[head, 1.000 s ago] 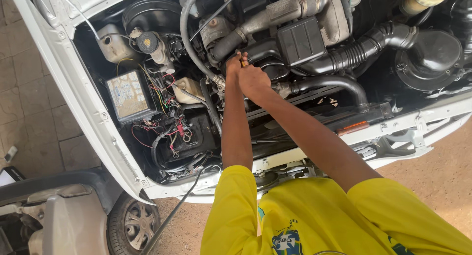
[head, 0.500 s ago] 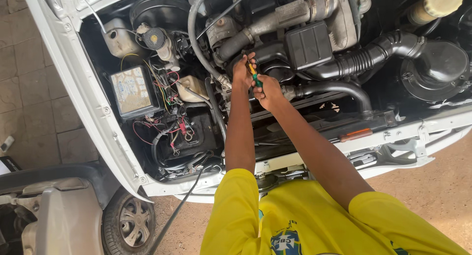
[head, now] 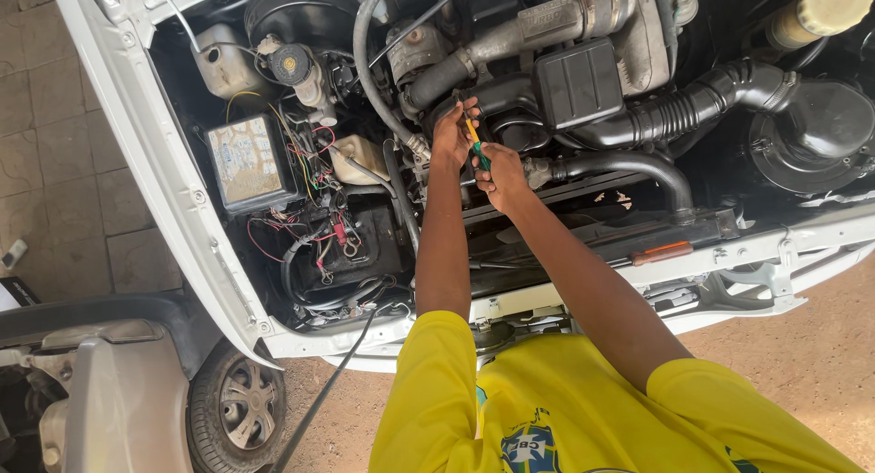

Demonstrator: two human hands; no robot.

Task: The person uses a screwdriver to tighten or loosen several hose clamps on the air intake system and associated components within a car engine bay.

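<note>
yellow-handled screwdriver held over an open engine bay

yellow and green show on the screwdriver (head: 473, 141), which sits between both hands above the middle of the engine bay (head: 383, 282). the right hand (head: 499, 170) is closed around the lower, green part of the handle, fingers curled tight. the left hand (head: 451, 131) is just beside it, touching the upper part of the tool, fingers bent around it; how firmly it grips i cannot tell. the tip is hidden behind the hands.

both arms reach forward from yellow sleeves (head: 437, 391) at the bottom edge of the head view. the hands hover by a black hose (head: 629, 163) that runs right toward a ribbed duct (head: 693, 108) and a round black housing (head: 820, 127). a black box (head: 579, 81) lies just beyond the hands. to the left sit a fuse box (head: 246, 161) with a pale label, loose red and black wires (head: 314, 227), and a battery (head: 355, 254). a yellow-capped tank (head: 825, 8) is at the top right. a wheel (head: 239, 402) of a second vehicle shows at the lower left, on paved ground.
</note>
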